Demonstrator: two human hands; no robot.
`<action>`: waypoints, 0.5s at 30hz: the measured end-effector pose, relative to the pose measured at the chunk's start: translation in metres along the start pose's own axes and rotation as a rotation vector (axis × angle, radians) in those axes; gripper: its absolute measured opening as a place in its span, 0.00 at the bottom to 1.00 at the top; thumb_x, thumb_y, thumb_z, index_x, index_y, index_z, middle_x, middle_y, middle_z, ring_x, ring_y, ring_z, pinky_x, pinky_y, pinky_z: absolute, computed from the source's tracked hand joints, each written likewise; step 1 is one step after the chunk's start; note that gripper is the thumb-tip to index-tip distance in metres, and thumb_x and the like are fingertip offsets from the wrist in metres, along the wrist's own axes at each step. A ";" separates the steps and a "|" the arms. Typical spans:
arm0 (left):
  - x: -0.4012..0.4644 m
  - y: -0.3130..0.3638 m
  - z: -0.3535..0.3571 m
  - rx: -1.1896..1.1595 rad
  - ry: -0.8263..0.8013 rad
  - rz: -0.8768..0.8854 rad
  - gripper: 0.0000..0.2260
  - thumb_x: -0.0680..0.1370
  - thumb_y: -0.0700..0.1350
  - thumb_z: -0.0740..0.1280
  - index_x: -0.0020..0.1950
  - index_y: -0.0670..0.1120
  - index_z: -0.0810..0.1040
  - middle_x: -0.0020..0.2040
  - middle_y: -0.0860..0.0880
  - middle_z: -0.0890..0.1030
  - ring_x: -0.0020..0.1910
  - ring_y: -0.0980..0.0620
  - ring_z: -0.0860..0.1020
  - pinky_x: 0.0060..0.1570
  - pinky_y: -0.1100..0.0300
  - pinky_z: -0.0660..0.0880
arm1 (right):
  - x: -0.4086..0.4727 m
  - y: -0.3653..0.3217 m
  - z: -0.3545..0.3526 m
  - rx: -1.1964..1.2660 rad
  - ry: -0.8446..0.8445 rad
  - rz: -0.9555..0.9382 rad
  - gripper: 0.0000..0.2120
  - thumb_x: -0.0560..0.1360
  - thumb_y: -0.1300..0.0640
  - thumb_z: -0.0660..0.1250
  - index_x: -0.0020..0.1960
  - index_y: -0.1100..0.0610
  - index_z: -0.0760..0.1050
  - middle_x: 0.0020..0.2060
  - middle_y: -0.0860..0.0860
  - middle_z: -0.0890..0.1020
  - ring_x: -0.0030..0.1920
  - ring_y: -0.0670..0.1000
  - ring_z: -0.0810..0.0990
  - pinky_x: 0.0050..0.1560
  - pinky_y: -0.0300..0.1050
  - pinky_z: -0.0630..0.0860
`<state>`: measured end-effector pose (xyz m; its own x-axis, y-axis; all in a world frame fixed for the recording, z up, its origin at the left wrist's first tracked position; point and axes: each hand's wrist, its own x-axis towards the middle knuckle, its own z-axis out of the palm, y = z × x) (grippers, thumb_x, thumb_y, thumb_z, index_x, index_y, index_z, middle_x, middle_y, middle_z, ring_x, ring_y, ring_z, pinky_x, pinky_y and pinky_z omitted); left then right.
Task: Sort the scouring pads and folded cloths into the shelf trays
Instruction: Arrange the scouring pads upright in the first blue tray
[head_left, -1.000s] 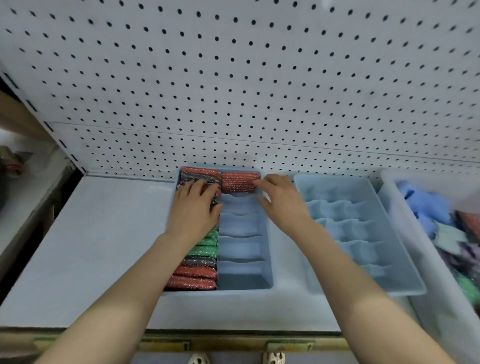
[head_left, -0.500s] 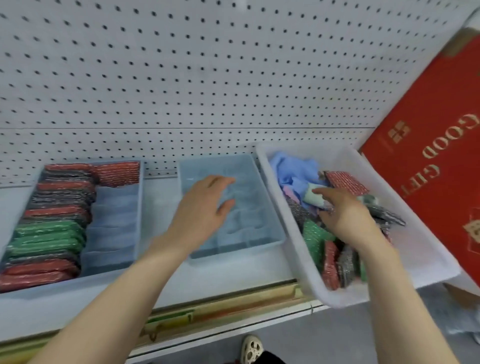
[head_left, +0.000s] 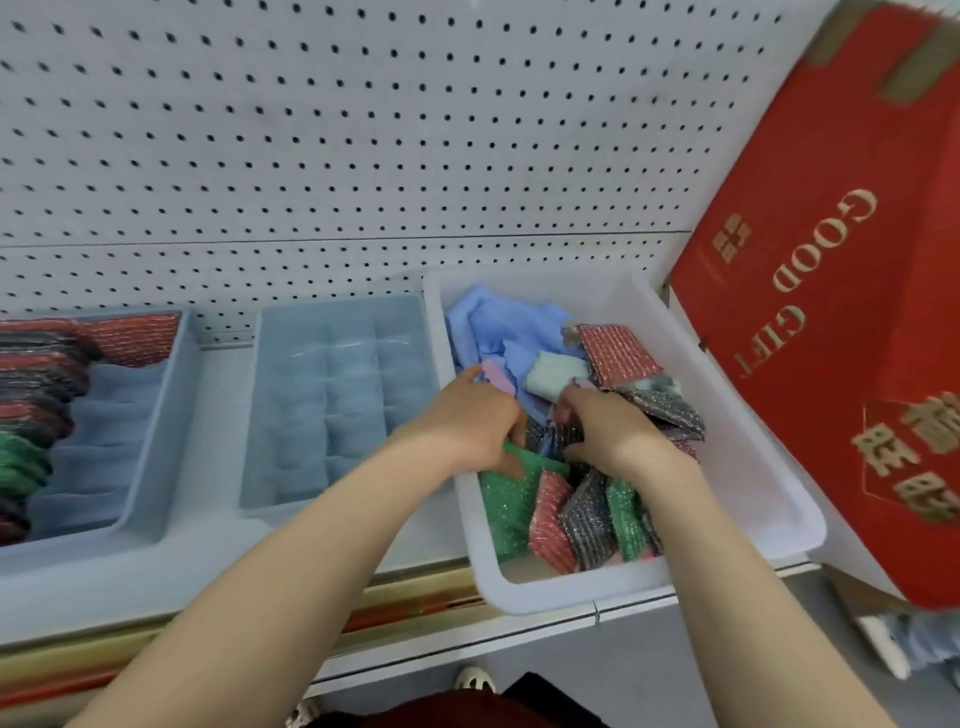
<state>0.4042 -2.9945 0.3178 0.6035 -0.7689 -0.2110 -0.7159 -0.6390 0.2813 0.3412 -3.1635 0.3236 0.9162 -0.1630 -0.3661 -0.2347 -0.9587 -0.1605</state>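
The white bin (head_left: 769, 483) is crowded with loose scouring pads (head_left: 592, 514) and cloths (head_left: 498, 327), and most of its open top is taken up by both hands (left hand (head_left: 467, 421), right hand (head_left: 613, 431)). Open room is offered by the middle tray (head_left: 337, 400), whose compartments are divided only by low walls, and by the right column of the left tray (head_left: 119, 415), its left column being packed with pads. Passage to the right is blocked by the red box (head_left: 841, 291) leaning just beside the bin, and to the rear by the pegboard (head_left: 363, 130).
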 end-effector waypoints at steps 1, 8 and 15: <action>0.000 -0.002 0.000 -0.050 0.029 -0.003 0.17 0.71 0.58 0.74 0.56 0.52 0.80 0.51 0.52 0.80 0.61 0.49 0.72 0.69 0.55 0.61 | -0.001 -0.001 -0.001 0.008 -0.006 -0.004 0.19 0.74 0.65 0.69 0.62 0.54 0.71 0.64 0.54 0.75 0.57 0.57 0.78 0.55 0.50 0.76; 0.021 -0.020 -0.011 0.112 0.157 0.043 0.11 0.76 0.51 0.67 0.52 0.45 0.73 0.55 0.45 0.78 0.56 0.44 0.75 0.52 0.56 0.68 | -0.011 0.000 -0.030 0.085 0.301 -0.010 0.13 0.74 0.58 0.70 0.58 0.52 0.79 0.51 0.53 0.83 0.45 0.55 0.80 0.41 0.43 0.73; 0.042 -0.015 -0.002 0.366 -0.157 0.054 0.24 0.72 0.59 0.68 0.63 0.48 0.72 0.59 0.47 0.78 0.61 0.46 0.75 0.71 0.49 0.61 | -0.012 0.019 -0.036 0.387 0.698 0.136 0.10 0.76 0.55 0.68 0.56 0.55 0.73 0.43 0.52 0.80 0.40 0.55 0.77 0.37 0.46 0.69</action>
<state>0.4406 -3.0169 0.3065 0.5208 -0.7773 -0.3530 -0.8400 -0.5403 -0.0497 0.3372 -3.1878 0.3583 0.8329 -0.5031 0.2307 -0.3374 -0.7920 -0.5088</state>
